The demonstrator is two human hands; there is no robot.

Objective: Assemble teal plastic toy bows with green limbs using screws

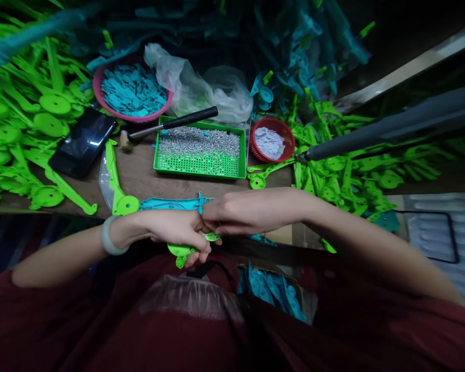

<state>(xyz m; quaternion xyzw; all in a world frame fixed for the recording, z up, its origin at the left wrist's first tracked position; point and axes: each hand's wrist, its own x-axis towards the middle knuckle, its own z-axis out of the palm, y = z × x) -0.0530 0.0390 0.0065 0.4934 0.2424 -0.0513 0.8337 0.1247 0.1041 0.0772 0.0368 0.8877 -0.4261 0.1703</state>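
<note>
Cluttered with green plastic parts, a wooden workbench [147, 175] fronts a person whose left hand [174, 230] and right hand [248, 211] pinch a light, stiff green-and-teal plastic piece [166, 206] at its near edge.

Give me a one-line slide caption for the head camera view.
Both hands, left hand and right hand, grip a green plastic part before a tray of metal pins.

No text, label or number can be read anywhere.
</note>
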